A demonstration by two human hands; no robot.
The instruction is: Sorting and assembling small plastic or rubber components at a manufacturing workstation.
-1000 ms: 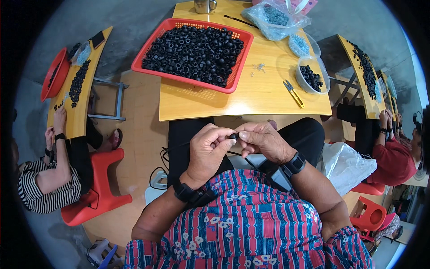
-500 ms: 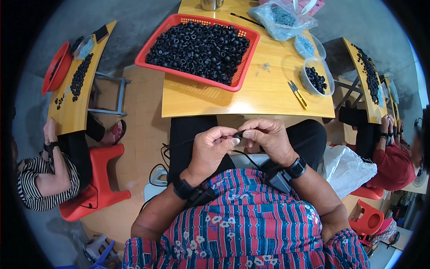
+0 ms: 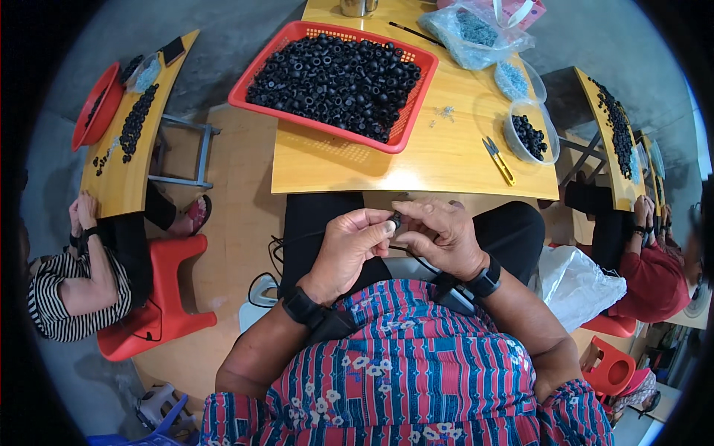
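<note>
Above my lap, just off the table's front edge, my left hand (image 3: 348, 244) pinches a small black ring-like part (image 3: 396, 220) between thumb and forefinger. My right hand (image 3: 446, 236) is close beside it, thumb and fingers apart and curved around the part's right side; whether a fingertip touches it I cannot tell. On the table, a red perforated basket (image 3: 321, 133) holds a heap of similar black parts (image 3: 335, 82). A clear round tub (image 3: 552, 141) with more black parts (image 3: 529, 137) stands at the right.
Yellow-handled thread snips (image 3: 500, 162) lie beside the tub on the wooden table (image 3: 446, 169), near small clear bits (image 3: 444, 113). Behind are a container of bluish pieces (image 3: 512, 79) and a plastic bag (image 3: 474, 36). People sit at tables on both sides.
My right thumb and fingers have spread apart from their pinch on the black part. My left hand still holds it in nearly the same place.
</note>
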